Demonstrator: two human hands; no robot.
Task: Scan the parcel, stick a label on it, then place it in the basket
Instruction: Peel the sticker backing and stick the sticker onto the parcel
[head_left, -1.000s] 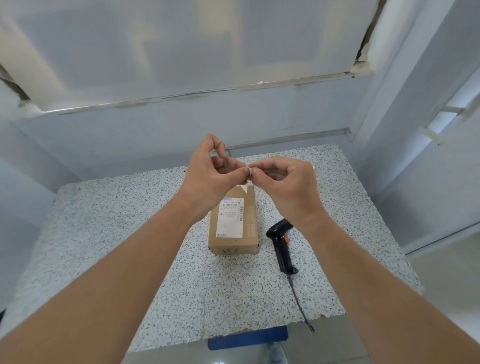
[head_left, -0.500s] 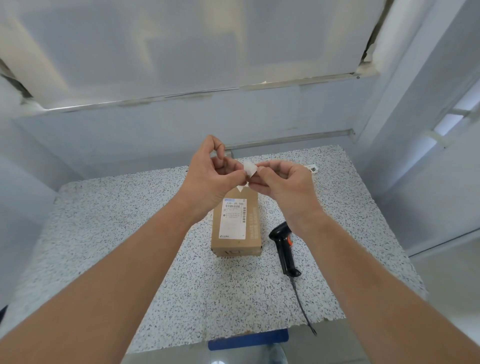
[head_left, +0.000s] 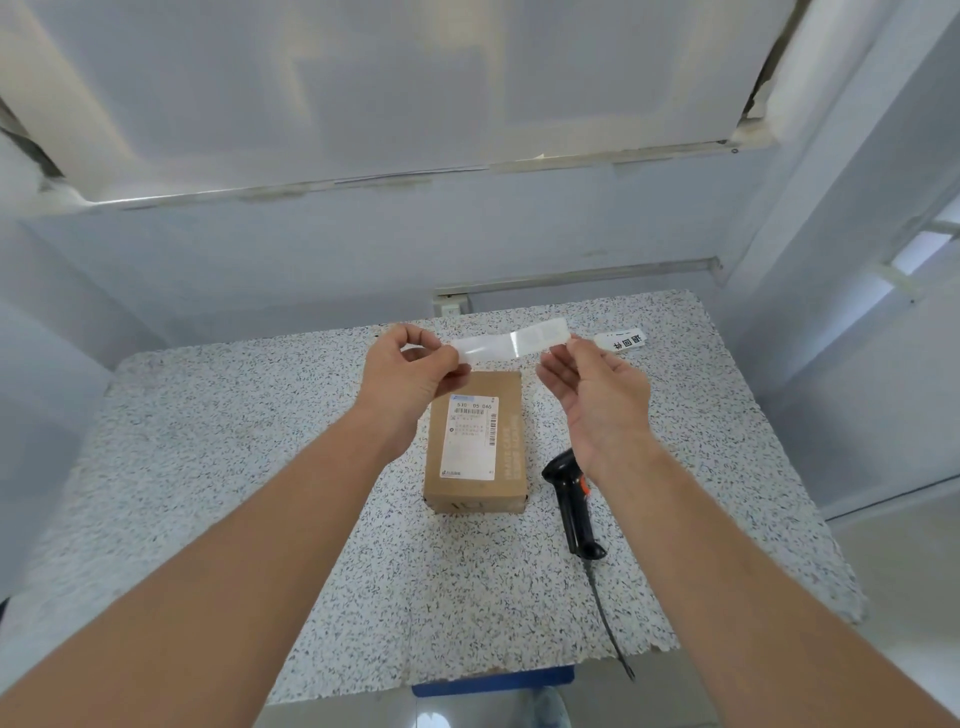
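A brown cardboard parcel with a white shipping label on top lies in the middle of the speckled table. Above its far end, my left hand and my right hand hold a white label strip stretched between them, each pinching one end. The strip looks partly peeled into a label and a glossy backing. A black handheld scanner with an orange button lies just right of the parcel, its cable running off the near edge.
Another white label with black characters lies at the table's far right. A wall socket sits behind the table. Something blue shows below the table's near edge. Walls close in on the left, back and right.
My hands were together pinching the folded label; they have now moved apart and pulled it out into a long strip.
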